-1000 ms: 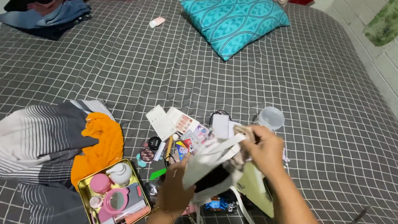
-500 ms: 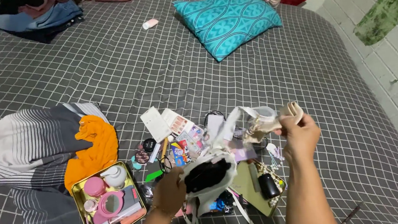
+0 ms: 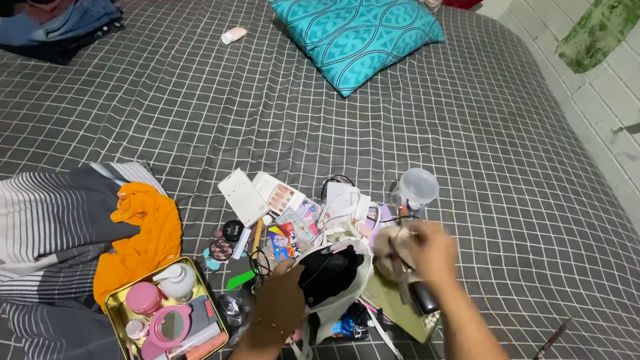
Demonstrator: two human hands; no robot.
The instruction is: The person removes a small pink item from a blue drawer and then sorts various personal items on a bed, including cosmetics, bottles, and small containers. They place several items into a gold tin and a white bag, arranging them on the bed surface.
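Wide bed (image 3: 164, 101) under grey checked sheet, white tiled floor (image 3: 637, 108) at right, teal pillow (image 3: 357, 30)

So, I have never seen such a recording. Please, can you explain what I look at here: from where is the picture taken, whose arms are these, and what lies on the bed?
There is no machine here. A camera worn on a person's head looks down, so the two bare arms at the bottom are that person's own. The left hand holds open a white bag with a dark inside. The right hand grips a small beige bundle; I cannot tell what it is. They work over a grey checked bed cover strewn with small cosmetics and cards. Nearby lie a gold tin of pink items, an orange cloth, a striped garment, a clear plastic cup and, farther off, a turquoise pillow.
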